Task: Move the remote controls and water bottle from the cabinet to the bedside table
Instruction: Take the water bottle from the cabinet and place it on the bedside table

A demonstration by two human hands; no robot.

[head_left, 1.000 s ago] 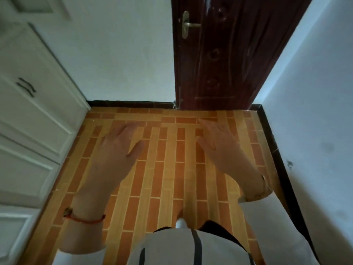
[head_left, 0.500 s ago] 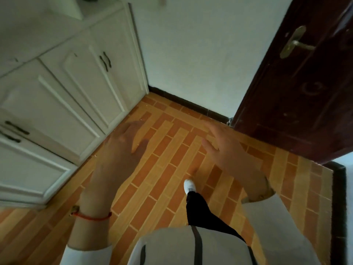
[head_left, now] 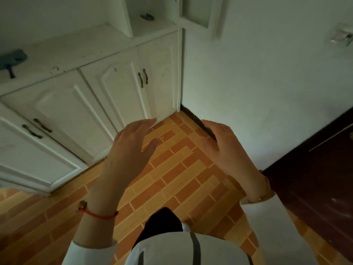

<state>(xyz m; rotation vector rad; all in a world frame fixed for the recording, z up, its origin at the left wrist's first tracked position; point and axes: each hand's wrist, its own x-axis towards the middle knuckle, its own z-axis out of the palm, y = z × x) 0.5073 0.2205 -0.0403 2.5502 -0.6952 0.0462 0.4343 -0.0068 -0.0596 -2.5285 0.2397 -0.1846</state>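
Since the earlier frame, view swung onto white panelled cabinet (head_left: pixel 107 88). Left hand (head_left: pixel 131 142) and right hand (head_left: pixel 221 144) spread, empty; nothing moved yet.

A white cabinet (head_left: pixel 91 104) is seen at the left, standing on a floor (head_left: pixel 172 180) laid with orange and tan brick-patterned tiles. Its flat counter top (head_left: pixel 76 52) is set above panelled doors fitted with dark handles. A bluish object (head_left: pixel 12 60), too blurred to be identified, is seen lying on the counter top near the left edge. In an open compartment (head_left: pixel 150 22) above the counter, a small dark object (head_left: pixel 147 17) is seen resting on the shelf; it cannot be identified either.
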